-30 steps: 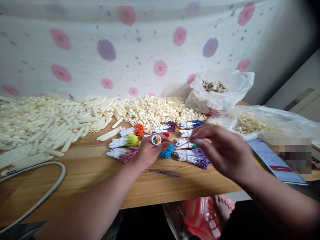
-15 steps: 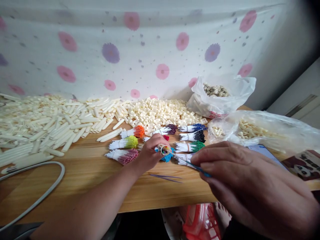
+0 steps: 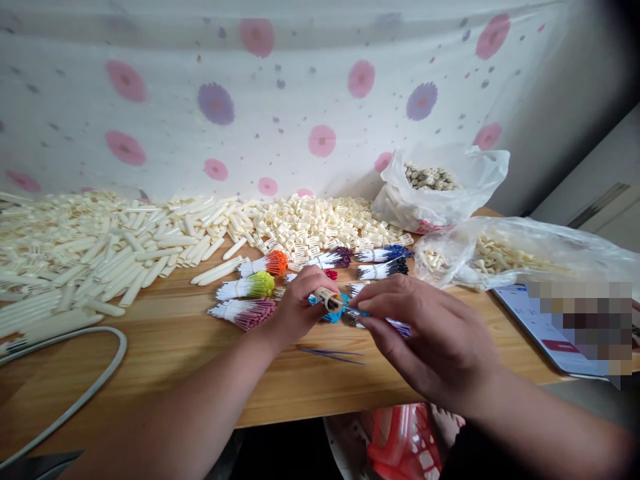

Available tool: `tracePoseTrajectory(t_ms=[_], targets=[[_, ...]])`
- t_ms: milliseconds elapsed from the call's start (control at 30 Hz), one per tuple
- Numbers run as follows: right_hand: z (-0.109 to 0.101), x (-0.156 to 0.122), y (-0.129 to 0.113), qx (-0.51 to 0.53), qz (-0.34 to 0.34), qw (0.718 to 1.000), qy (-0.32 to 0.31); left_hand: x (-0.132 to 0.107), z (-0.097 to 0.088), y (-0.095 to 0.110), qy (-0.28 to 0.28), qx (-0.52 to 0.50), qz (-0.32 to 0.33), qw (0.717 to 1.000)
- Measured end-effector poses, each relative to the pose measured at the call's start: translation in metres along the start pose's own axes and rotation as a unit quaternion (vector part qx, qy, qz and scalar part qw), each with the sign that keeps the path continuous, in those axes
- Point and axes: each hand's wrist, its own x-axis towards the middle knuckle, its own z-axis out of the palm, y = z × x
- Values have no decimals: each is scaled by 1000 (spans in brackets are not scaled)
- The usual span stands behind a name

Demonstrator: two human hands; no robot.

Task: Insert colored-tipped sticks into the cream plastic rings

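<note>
My left hand (image 3: 297,308) is closed around a short cream slotted pen barrel (image 3: 329,300), its open end facing right. My right hand (image 3: 430,333) pinches a thin pen refill with a blue end (image 3: 356,311), its other tip at the mouth of the barrel. How deep it reaches inside I cannot tell. Around the hands lie banded bundles of white refills: orange (image 3: 273,263), yellow-green (image 3: 260,285) and pink (image 3: 247,312) at the left, dark blue (image 3: 385,254) and black (image 3: 385,269) at the right. Light blue ends (image 3: 333,316) show below the barrel. My right hand partly covers other bundles.
Long cream pen tubes (image 3: 110,247) and short slotted pieces (image 3: 325,223) are heaped along the back. Plastic bags of parts (image 3: 480,200) and a tablet-like screen (image 3: 540,327) are at the right. Loose purple strips (image 3: 333,355) lie in front; a white cable (image 3: 107,383) curves at left.
My right hand has moved left and away from the camera, bringing the blue-ended refill close against the barrel's mouth. My left hand has hardly moved. The screen at the right is now uncovered.
</note>
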Motion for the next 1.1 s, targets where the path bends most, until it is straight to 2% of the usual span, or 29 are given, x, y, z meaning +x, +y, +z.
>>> tracePoseTrajectory(t_ms=[133,233,400,667,767,933,1100], targets=[[3,-2,4,22,41,999,18,1,-3,2,-7,37,13,999],[7,-7,11,-24,38,999,9,0,-4,6,-24,57,30,998],[15,-16,22,-105,22,994,37,-2,-5,11,-42,71,34,996],[15,-17,24,-120,37,991,40,-2,0,10,-10,109,42,993],[19,-16,24,-95,63,992,53,-3,1,9,17,135,40,990],[29,-20,22,-4,148,987,68,-3,1,8,62,188,50,979],[27,-20,34,136,197,970,29,1,-7,-9,70,175,26,982]])
